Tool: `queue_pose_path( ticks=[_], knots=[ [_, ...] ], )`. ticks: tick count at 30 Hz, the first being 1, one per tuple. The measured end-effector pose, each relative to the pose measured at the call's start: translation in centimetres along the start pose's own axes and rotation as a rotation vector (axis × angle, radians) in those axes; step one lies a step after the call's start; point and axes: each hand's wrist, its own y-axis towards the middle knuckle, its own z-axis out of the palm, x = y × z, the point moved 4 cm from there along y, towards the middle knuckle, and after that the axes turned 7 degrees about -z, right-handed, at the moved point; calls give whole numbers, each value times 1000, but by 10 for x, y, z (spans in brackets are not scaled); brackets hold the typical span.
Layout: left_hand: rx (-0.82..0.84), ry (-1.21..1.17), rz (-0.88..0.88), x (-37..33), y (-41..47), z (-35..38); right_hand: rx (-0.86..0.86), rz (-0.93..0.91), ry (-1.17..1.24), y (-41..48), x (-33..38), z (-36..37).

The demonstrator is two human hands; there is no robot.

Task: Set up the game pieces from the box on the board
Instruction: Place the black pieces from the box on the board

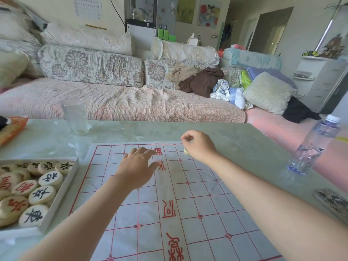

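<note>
The left hand (139, 166) lies flat on the xiangqi board (188, 213), palm down, with the fingers straight and a little spread, holding nothing. The right hand (199, 146) is over the far edge of the board with curled fingers, and the thumb and forefinger meet. I cannot tell if they pinch something. Just under this hand a small pale round piece (186, 151) sits on the board's far edge, half hidden.

The board is a thin white sheet, soft and a little wrinkled, printed with a red grid and big red characters along the middle band. Left of it, just beside its edge, stands a shallow white cardboard box (62, 193). It is full of round cream-coloured xiangqi discs (46, 194), thick and smooth, with black or red characters on top. They lie close together and partly overlap.

All of this rests on a pale green table (244, 147) with a glossy top and a faint flower pattern. At its far side stands a clear drinking glass (75, 115), and at the right a clear plastic water bottle (316, 146) with a white cap. An orange packet (11, 129) lies at the left edge.

Behind the table is a sofa (122, 102) with a pink quilted cover and floral quilted cushions (90, 65). Some brown and light clothes (201, 80) are piled on it. A white drawer cabinet (320, 78) stands at the right.
</note>
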Motion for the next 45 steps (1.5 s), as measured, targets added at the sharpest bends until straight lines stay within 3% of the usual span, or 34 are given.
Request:
queue_pose_path(
  ticks=[12,18,23,35,41,45],
  knots=[
    [-104,93,-229,132,-60,-97,334,-307,206,-52,194,110],
    [-72,119,-313,207,-102,-126,471,-431,113,-66,282,147],
    [-47,138,-287,237,-129,-132,694,-546,-113,-79,307,172],
    [-47,148,-273,237,-124,-130,649,-516,-341,-83,310,178],
    [-26,-237,-330,220,-120,-139,414,-483,143,-74,320,154],
    [-101,-351,-412,220,-122,-147,415,-474,241,-79,326,149]
  ],
)
